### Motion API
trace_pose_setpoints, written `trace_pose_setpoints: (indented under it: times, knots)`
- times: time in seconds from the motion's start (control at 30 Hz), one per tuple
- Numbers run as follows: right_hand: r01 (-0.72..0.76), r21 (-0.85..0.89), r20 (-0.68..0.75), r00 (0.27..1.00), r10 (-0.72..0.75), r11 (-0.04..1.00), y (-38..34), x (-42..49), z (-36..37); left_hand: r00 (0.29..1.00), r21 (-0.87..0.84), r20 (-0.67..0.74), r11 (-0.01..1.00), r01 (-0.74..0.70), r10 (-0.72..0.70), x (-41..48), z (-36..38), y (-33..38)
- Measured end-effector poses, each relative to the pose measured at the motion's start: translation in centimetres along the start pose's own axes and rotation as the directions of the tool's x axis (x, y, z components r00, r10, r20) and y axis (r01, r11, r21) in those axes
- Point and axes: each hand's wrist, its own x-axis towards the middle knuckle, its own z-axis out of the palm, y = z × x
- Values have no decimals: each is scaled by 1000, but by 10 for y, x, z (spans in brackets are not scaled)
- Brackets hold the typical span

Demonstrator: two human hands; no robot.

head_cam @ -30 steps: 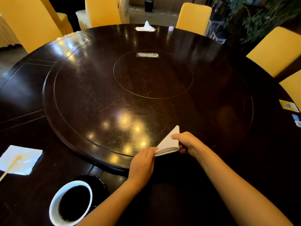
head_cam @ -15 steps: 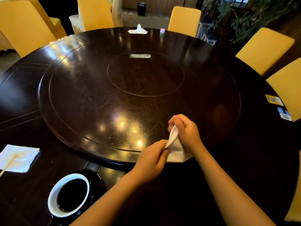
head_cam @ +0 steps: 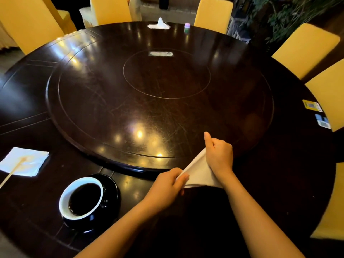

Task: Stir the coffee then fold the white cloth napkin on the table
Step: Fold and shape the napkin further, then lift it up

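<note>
White cloth napkin (head_cam: pixel 198 172) pinched by both hands at turntable (head_cam: pixel 93 116) edge.

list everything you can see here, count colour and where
table: 1, dark wood, round, fills the view
turntable: 1, dark wood, table centre
coffee cup: 1, white inside, full, near left
saucer: 1, black, under the cup
paper napkin: 1, white, left edge
stirrer: 1, pale wood, on the paper napkin
tissue: 1, white, far side
small bottle: 1, green and purple, far side
stickers: 2, yellow, blue, right edge
chairs: several, yellow, around the table
cloth napkin: 1, white, between the hands
left hand: pinches its near corner
right hand: grips its far end
</note>
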Motion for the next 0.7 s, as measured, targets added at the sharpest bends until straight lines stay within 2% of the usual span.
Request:
trace_pose_setpoints:
  times: [0.13,0.27,0.3,0.37,0.43,0.5,0.57,0.63,0.7]
  knots:
    - [-34,-47,13,999,35,998,8,-8,-6,997,-44,43,997,66,-64,-17,-2,-2]
    - [74,-51,105,992,-68,996,3,-24,-16,1000,58,12,998,24,-24,-15,-3,12]
    - [106,-35,122,987,-101,994,-1,-30,-16,998,63,55,998,25,-28,-12,0,17]
    - [112,78,144,982,-123,991,-6,-39,-20,973,-53,225,996,72,-58,-10,9,26]
    - [39,284,250,962,-113,958,-6,-42,-28,942,-215,320,961,175,-100,-14,14,32]
    - [-39,407,443,882,-160,913,5,-43,-37,940,-299,329,935,192,-87,-17,11,33]
    - [-84,414,603,771,-204,906,24,-47,-44,942,-337,327,921,194,-78,-20,4,32]
    - [-278,443,757,625,-190,852,47,-51,-51,945,-364,312,907,213,-96,-18,-4,32]
    - [-476,401,874,456,-171,783,60,-55,-62,949,-359,287,904,233,-131,-13,-11,30]
